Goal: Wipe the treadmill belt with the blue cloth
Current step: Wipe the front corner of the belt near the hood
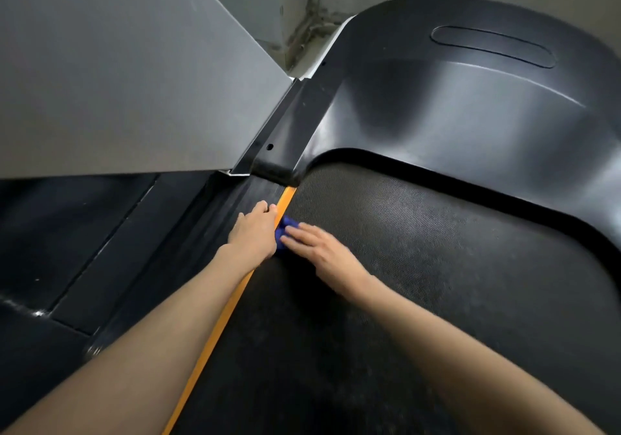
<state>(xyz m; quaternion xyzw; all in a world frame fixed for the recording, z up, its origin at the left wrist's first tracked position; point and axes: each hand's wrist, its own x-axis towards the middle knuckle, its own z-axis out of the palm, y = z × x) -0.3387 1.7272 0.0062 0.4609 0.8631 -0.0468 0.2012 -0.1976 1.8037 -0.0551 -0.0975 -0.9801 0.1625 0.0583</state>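
At the left edge of the treadmill belt [420, 250], just beside the orange strip [215, 337], the blue cloth [284, 229] lies bunched under the right hand [322, 250], whose straight fingers press it down. The left hand [255, 229] rests on the black side rail [208, 233], fingers relaxed, tips touching the strip. Ahead sit the black motor cover [470, 105], a grey panel [117, 65] and a stained wall corner [302, 31].

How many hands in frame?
2. The left hand rests on the side rail at the orange strip; the right hand lies flat on the blue cloth on the treadmill belt. No others visible.
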